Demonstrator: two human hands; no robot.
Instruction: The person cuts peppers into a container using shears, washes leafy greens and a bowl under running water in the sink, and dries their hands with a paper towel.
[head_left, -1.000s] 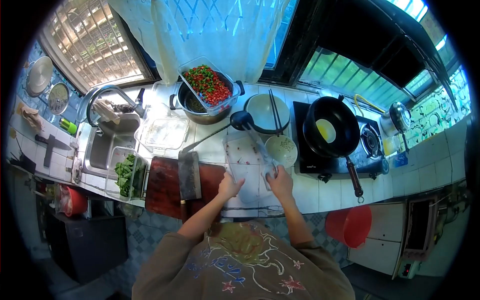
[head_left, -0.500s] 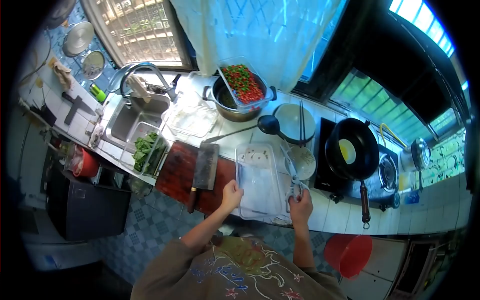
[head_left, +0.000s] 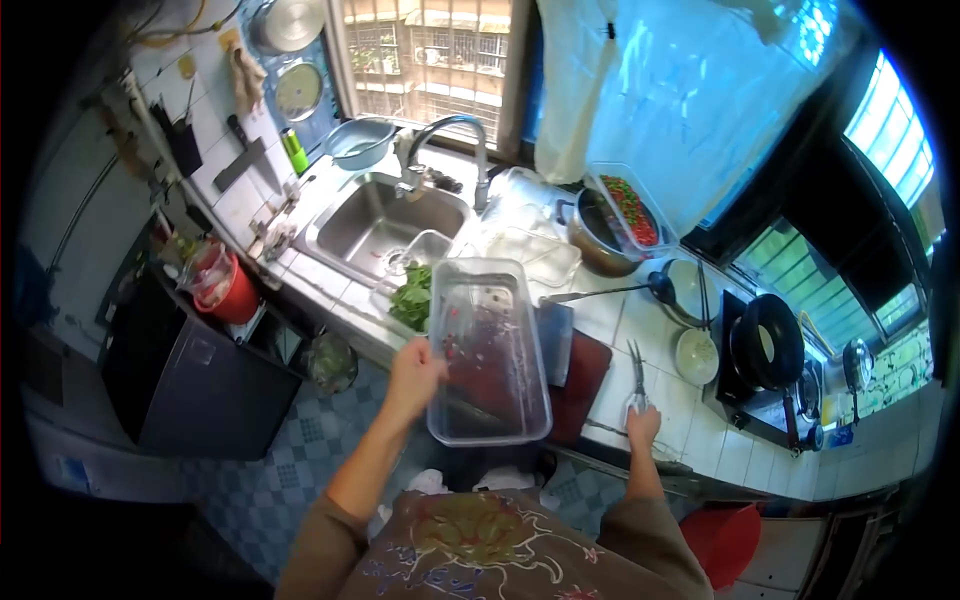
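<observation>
Our left hand [head_left: 412,378] is gripping the left long side of the clear container [head_left: 490,365], which is hiding much of the cutting board [head_left: 588,385], long axis running away from us. Right of the board, our right hand [head_left: 643,426] is grasping scissors [head_left: 639,376].

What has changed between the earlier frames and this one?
The left hand has lifted the clear container off the counter and moved it left, toward the sink. The right hand keeps hold of the scissors, now farther from the container. The camera has turned left. The frying pan and ladle stayed put.
</observation>
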